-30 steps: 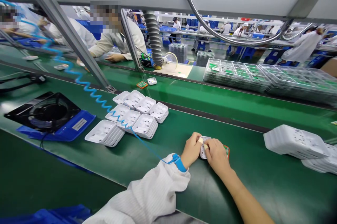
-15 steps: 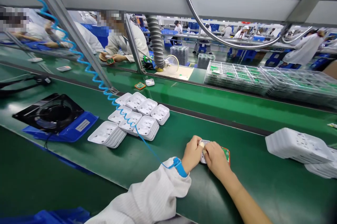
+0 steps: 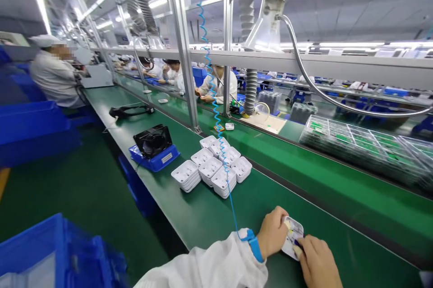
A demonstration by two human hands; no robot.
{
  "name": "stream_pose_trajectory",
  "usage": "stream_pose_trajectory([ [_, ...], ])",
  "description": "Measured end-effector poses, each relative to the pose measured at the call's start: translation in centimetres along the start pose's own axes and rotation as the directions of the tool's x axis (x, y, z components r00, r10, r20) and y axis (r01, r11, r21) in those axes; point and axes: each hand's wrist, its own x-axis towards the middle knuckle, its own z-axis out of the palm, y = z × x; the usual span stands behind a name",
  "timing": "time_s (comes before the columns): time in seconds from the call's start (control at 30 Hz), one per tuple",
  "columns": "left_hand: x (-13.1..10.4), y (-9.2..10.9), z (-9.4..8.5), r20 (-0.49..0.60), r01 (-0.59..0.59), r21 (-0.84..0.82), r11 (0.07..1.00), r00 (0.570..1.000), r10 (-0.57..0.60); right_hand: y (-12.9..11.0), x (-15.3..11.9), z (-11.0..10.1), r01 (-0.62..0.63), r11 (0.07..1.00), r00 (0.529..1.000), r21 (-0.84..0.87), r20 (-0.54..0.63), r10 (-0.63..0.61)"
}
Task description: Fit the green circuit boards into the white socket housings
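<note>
A shallow white plastic housing [image 3: 297,227] is tilted up in front of me, just over the green bench. My left hand [image 3: 273,234] grips its left edge, the thumb pressing inside it. Closed fingers of my right hand [image 3: 320,261] press at the lower right part of the housing, by a small dark blue spot; what they pinch is too small and covered to name. A blue wrist strap [image 3: 254,244] with a coiled cord sits on my left wrist. Stacks of similar white housings [image 3: 210,168] stand to the left.
A black fan [image 3: 153,140] leans on a blue bin [image 3: 158,158]. Beyond the bench runs a green conveyor belt [image 3: 287,155] with a small white part [image 3: 229,126] on it. Clear trays [image 3: 358,141] of green boards stand behind. Co-workers in white sit across and at far left.
My view has swung left and up. The green circuit board seen beside my right hand no longer shows. The housing is now tilted, its inside more exposed between my hands.
</note>
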Motion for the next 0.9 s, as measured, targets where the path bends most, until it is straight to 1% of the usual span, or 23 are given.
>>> stream_pose_trajectory([
  [0.1,-0.1,0.1,-0.2,0.042,-0.054,0.062,0.997,0.998,0.051,0.4,-0.1,0.5,0.012,1.0,0.999,0.017,0.033,-0.013],
  [0.17,-0.1,0.2,-0.4,0.073,-0.091,0.098,0.991,0.994,0.084,0.6,0.1,0.6,-0.026,0.999,0.997,0.026,0.074,0.024],
  [0.23,-0.1,0.3,-0.6,0.11,-0.134,0.117,0.984,0.986,0.121,0.9,0.4,0.5,-0.149,0.989,0.982,-0.018,0.114,0.15],
  [0.3,-0.2,0.6,-0.9,0.164,-0.193,0.107,0.975,0.971,0.174,1.3,0.7,0.2,-0.293,0.955,0.947,-0.048,0.123,0.297],
  [0.33,-0.3,0.7,-1.0,0.196,-0.224,0.095,0.97,0.96,0.202,1.4,0.9,0.1,-0.342,0.939,0.929,-0.021,0.141,0.341],
  [0.37,-0.3,0.8,-1.1,0.229,-0.253,0.084,0.964,0.946,0.228,1.6,0.9,-0.1,-0.368,0.929,0.916,0.04,0.187,0.355],
  [0.47,-0.4,0.9,-1.5,0.341,-0.319,0.072,0.945,0.898,0.277,1.6,1.0,-0.7,-0.409,0.876,0.867,0.257,0.408,0.285],
  [0.53,-0.4,0.9,-1.6,0.406,-0.347,0.09,0.934,0.869,0.283,1.4,0.9,-1.1,-0.447,0.842,0.831,0.303,0.489,0.266],
  [0.6,-0.3,0.8,-1.8,0.437,-0.36,0.124,0.925,0.856,0.275,1.1,0.8,-1.3,-0.474,0.824,0.816,0.31,0.507,0.278],
  [0.77,-0.1,0.9,-1.7,0.434,-0.377,0.195,0.905,0.861,0.265,0.4,0.9,-1.4,-0.516,0.796,0.799,0.317,0.513,0.313],
  [0.9,0.3,0.6,-1.4,0.451,-0.369,0.212,0.905,0.858,0.245,0.5,0.9,-1.1,-0.547,0.771,0.776,0.326,0.542,0.322],
])
